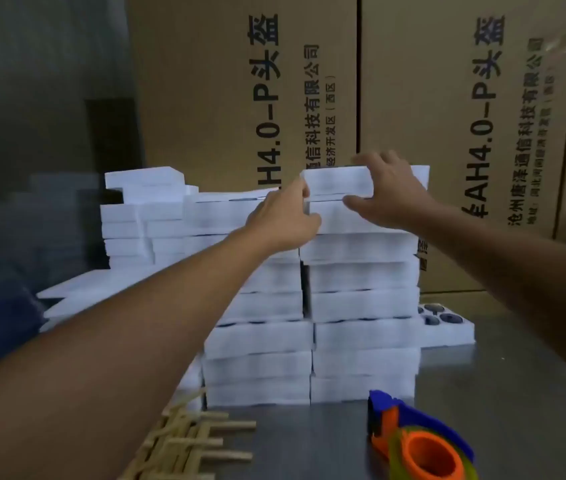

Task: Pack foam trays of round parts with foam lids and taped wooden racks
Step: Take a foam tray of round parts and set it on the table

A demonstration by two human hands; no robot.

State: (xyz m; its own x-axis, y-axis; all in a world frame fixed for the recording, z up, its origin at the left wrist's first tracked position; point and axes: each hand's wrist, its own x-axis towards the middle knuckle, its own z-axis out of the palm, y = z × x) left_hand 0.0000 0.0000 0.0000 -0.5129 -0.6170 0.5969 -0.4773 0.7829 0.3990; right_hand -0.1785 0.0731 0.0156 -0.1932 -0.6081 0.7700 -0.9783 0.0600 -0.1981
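While both arms reach over the grey metal table [503, 393], the left hand [283, 220] and right hand [387, 192] grip the topmost white foam tray [337, 181] on the right-hand stack of white foam trays [361, 306], fingers curled over its top, thumbs beneath. Pale wooden racks [184, 441] lie near left; an orange-and-blue tape dispenser [416, 441] sits near right. Printed brown cardboard cartons [226, 81] stand behind.

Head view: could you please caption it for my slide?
Both hands grip the top foam tray of a stack.

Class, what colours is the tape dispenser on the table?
The tape dispenser is blue and orange, seen in the head view.
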